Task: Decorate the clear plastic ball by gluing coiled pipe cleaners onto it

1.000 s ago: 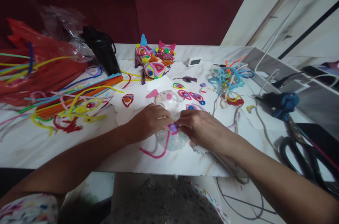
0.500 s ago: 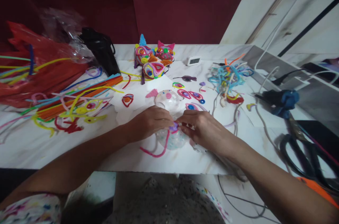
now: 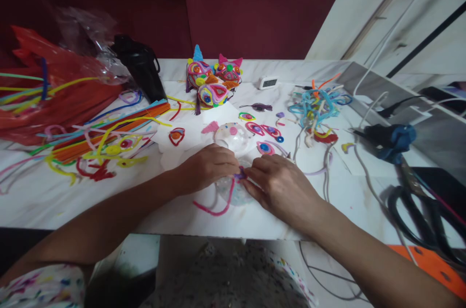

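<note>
Fingertips of my left hand pinch a small purple-and-pink pipe cleaner piece from its left side. From the right, my right hand has its thumb and fingers closed on the same piece. A loose pink pipe cleaner tail curls down from it to the left. Under the hands lies a clear rounded plastic shell, partly covered. Just beyond, another clear shell bears a pink dot and small spots. Pipe cleaner eyes lie around, including a red-and-orange one and a blue-centred one.
Finished colourful pipe cleaner heads stand at the back, near a small white digital display. Orange pipe cleaners, a black bottle and a red bag are left. Tangled blue scraps, cables and black scissors lie right.
My right hand has turned slightly, its fingers closing more tightly around the purple piece. My left hand stays nearly still. The view has shifted a little.
</note>
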`<state>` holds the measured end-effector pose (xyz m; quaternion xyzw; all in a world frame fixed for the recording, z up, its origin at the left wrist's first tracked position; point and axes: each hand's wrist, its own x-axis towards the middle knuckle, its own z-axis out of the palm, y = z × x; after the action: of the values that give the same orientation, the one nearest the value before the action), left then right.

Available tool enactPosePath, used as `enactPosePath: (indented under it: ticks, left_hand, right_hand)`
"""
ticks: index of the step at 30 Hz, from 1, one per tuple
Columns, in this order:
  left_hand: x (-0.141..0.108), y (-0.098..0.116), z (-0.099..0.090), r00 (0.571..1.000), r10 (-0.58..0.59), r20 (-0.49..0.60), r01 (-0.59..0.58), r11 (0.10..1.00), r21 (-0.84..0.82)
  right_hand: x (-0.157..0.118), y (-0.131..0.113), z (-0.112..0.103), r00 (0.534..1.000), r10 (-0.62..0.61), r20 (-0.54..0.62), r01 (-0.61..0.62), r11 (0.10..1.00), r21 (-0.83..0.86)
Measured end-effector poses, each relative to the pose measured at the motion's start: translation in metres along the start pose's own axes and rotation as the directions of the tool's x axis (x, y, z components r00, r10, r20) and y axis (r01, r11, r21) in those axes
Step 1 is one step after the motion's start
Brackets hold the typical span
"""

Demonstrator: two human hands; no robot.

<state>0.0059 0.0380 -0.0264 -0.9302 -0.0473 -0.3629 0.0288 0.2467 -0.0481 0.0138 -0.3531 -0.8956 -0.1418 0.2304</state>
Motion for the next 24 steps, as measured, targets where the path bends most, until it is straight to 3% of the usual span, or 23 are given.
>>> enactPosePath:
  ticks: [6,24]
  left_hand:
    - [-0.003,0.003,-0.003,0.995,-0.064,0.077,0.065,0.998,-0.010]
    - [-0.002,0.000,0.000,1.000,0.022,-0.010,-0.021,0.999,0.047]
  right_hand:
    - [0.001,-0.007,0.000,0.998,0.002,-0.065,-0.006,0.998,-0.062]
    - [0.001,-0.023,0.007,0.990,0.060,-0.128,-0.078,0.987,-0.141]
